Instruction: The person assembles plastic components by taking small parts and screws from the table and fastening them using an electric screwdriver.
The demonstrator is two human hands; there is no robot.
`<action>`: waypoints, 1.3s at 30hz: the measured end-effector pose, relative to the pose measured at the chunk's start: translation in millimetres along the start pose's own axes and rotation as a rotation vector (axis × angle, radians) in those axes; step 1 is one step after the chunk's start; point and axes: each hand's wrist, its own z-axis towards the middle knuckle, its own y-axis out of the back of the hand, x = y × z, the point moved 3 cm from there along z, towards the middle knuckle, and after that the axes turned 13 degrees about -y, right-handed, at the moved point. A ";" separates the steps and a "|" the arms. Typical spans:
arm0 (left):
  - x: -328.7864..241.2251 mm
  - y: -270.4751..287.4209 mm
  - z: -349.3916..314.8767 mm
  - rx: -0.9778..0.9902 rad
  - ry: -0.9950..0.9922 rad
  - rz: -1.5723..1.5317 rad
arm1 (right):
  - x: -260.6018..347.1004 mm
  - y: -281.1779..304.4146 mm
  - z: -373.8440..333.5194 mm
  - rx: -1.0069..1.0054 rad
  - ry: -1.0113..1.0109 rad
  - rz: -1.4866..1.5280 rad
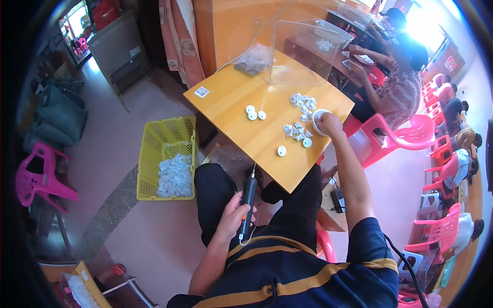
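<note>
Left hand (233, 218) grips black power screwdriver (248, 200); right hand (328, 124) on white round part (318, 121), wooden table (241, 97).

Your only view comes from the camera on your head, which looks steeply down and a little forward over your own lap and forearms to the wooden bench (267, 128), close enough to show the small parts, while its fisheye rim bends the room around.

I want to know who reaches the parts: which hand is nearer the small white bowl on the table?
Right. The right hand rests on the white bowl; the left hand is down over the lap, holding a black pen-shaped tool.
</note>
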 end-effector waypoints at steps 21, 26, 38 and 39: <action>-5.2 -9.9 -2.3 0.064 -0.040 -0.053 | 97.6 -37.0 -189.3 0.742 0.047 1.654; -9.0 -13.8 -2.9 0.126 -0.100 -0.018 | 100.1 -46.0 -201.4 0.788 0.040 1.651; -8.3 -14.7 -1.9 0.215 -0.100 0.107 | 96.8 -42.9 -203.5 1.001 0.105 1.732; -7.7 -15.3 -1.7 0.223 -0.108 0.112 | 95.4 -41.8 -203.7 1.002 0.100 1.730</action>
